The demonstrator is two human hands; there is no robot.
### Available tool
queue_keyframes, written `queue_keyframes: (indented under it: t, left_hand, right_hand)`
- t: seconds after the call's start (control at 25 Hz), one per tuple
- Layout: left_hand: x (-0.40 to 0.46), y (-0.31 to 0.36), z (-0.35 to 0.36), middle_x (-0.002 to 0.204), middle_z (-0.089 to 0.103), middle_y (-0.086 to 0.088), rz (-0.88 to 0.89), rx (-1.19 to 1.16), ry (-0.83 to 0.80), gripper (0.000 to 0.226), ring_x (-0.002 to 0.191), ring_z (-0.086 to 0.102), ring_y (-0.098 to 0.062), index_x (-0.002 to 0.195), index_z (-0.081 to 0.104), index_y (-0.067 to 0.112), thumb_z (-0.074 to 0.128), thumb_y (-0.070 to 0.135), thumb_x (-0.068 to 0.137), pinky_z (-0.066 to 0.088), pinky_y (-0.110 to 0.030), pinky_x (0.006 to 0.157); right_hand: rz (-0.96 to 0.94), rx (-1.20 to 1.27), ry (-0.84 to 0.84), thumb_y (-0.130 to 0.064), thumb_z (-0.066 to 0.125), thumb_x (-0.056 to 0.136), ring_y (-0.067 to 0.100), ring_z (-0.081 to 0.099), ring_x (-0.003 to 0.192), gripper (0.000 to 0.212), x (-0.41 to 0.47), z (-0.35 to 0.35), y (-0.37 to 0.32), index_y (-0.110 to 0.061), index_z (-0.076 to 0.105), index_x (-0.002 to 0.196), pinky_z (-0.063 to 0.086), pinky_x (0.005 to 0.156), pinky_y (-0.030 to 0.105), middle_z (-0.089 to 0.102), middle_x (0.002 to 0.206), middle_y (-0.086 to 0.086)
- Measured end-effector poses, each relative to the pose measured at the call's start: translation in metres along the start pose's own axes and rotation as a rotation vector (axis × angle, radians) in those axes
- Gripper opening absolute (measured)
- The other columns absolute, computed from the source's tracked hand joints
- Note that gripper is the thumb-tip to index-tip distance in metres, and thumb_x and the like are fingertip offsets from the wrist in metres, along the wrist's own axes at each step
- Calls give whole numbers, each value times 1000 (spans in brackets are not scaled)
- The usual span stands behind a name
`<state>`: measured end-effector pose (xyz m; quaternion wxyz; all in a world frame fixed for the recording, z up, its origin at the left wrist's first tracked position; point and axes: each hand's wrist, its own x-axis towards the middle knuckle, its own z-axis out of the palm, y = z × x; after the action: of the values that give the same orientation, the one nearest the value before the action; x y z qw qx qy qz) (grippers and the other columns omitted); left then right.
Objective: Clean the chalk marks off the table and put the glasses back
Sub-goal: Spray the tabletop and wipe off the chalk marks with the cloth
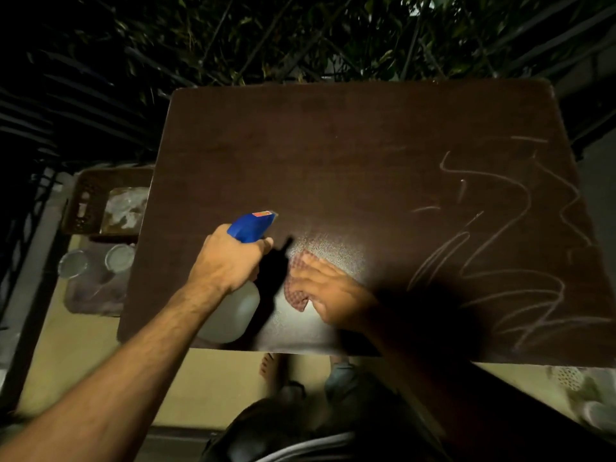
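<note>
Gripping spray bottle (240,261), left hand (230,258); label (261,214) unreadable.

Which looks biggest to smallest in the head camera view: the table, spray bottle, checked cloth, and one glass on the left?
1. Table, by far.
2. Spray bottle in the left hand.
3. Unsure: the checked cloth, mostly covered by the right hand, and a glass look alike.
</note>
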<state>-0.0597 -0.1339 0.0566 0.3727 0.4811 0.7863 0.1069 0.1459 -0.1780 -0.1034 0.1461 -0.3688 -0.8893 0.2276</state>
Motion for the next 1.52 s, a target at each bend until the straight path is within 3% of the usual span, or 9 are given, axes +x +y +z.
queue_keyframes:
  t: [0.12,0.28,0.4,0.68,0.8,1.04,1.16,1.32,1.52]
  left_hand:
    - [3,-5,-5,56,67,-2,-15,11,3,32,51,60,-20,90,74,18,69,48,81,43,-28,53]
    - [6,-13,-13,60,68,-1,4,11,14,36,53,61,-17,96,73,19,69,50,79,44,-30,57]
    - [9,-18,-22,73,72,-4,-4,-97,64,31,65,64,-20,102,72,21,74,43,80,48,-32,67]
    - [21,-24,-28,49,63,-1,80,-107,-24,42,50,58,-20,107,74,26,67,47,72,48,-35,66]
    - [21,-22,-25,49,65,-1,90,-82,-51,49,52,60,-21,107,73,27,64,53,67,53,-39,69]
    - [18,-21,-12,52,66,-3,123,-53,-92,55,53,61,-20,108,73,19,62,54,66,55,-41,73]
    - [15,-17,-4,53,66,-5,135,-31,-121,54,50,57,-19,107,73,20,62,54,66,53,-40,66]
    - [8,0,10,65,69,-13,192,-15,-175,67,53,56,-22,109,72,24,59,63,56,49,-38,61]
    - [-2,26,35,61,68,-4,227,33,-218,70,47,55,-14,111,71,28,58,68,56,44,-29,54]
  right_hand:
    - [216,-1,131,-4,50,81,21,38,145,42,22,-33,54,-22,69,115,18,124,44,62,137,-1]
    - [599,5,280,-14,52,86,28,32,147,49,34,-53,86,-21,60,134,22,122,49,54,147,3]
    - [560,11,250,-4,56,86,24,27,149,51,24,-19,37,-15,60,136,23,122,53,52,148,6]
    - [24,25,75,-13,50,77,27,41,143,47,-6,39,-88,-18,69,120,29,120,44,63,136,1]
    - [167,0,143,-10,41,82,30,48,138,48,8,22,-38,-15,71,119,35,117,50,65,134,4]
    - [769,25,362,-5,50,86,25,21,152,52,25,-17,15,-18,60,136,4,126,35,48,152,2]
    - [506,67,287,-14,38,76,29,35,147,54,15,19,-33,-20,68,120,19,123,50,60,140,3]
    - [161,32,53,-14,39,77,27,36,145,52,-13,34,-74,-19,67,120,14,125,39,61,136,3]
    - [627,6,281,-7,40,80,23,23,152,59,-14,-27,34,-22,61,133,17,125,47,49,151,1]
